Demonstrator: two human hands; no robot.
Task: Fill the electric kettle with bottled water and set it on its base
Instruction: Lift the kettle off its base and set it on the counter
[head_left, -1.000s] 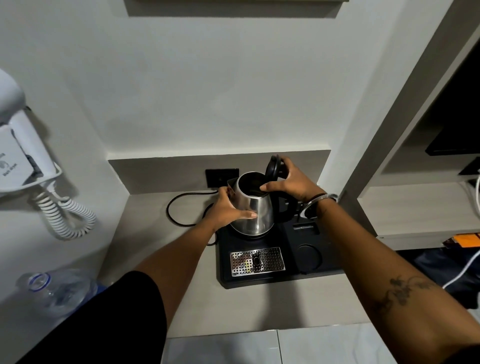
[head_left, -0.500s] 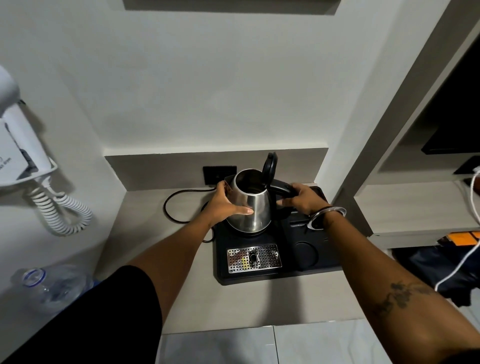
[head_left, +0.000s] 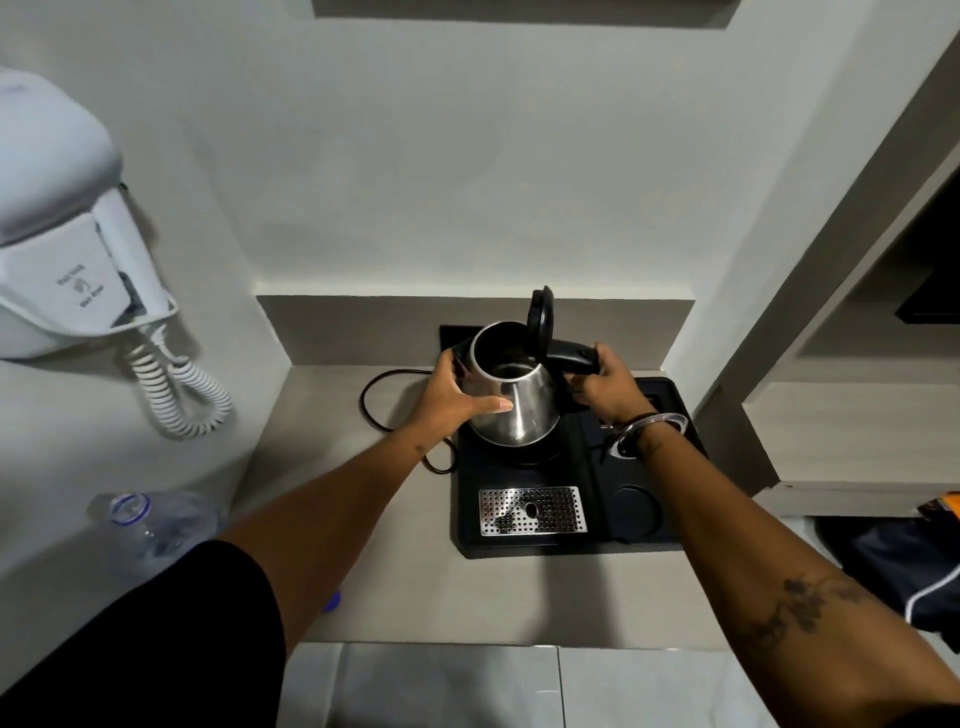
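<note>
A pale grey countertop (head_left: 509, 587) fills a recessed nook between white walls, with open shelving rising on the right side. On it lies a black rectangular plastic tray (head_left: 644, 540) holding a perforated shiny metal drip grate (head_left: 532, 510) at its front and a round moulded recess (head_left: 635, 512) beside the grate.

At the back left of the tray is the polished stainless steel electric kettle (head_left: 511, 410), tilted a little so its mouth faces the camera; its black hinged lid (head_left: 540, 322) stands open and upright. Whether its bottom touches the black round base (head_left: 524, 457) beneath or is held just above it is hard to judge from this angle. The left hand (head_left: 452, 397) is pressed against the steel wall, thumb laid across the front and fingers wrapped around the far side. The right hand (head_left: 605, 387) is closed around the black curved handle (head_left: 574, 358), a silver bangle (head_left: 647, 434) loose on that wrist.

A thin black power cord (head_left: 374, 410) loops on the counter from the tray toward a dark wall socket plate (head_left: 452, 335) behind the kettle. A clear plastic water bottle with a blue neck ring (head_left: 150, 525) sits low at the left, well apart from the kettle and partly hidden by a black sleeve (head_left: 171, 644). A white wall-mounted hair dryer (head_left: 57, 234) with a coiled cord (head_left: 179, 389) hangs on the left wall.
</note>
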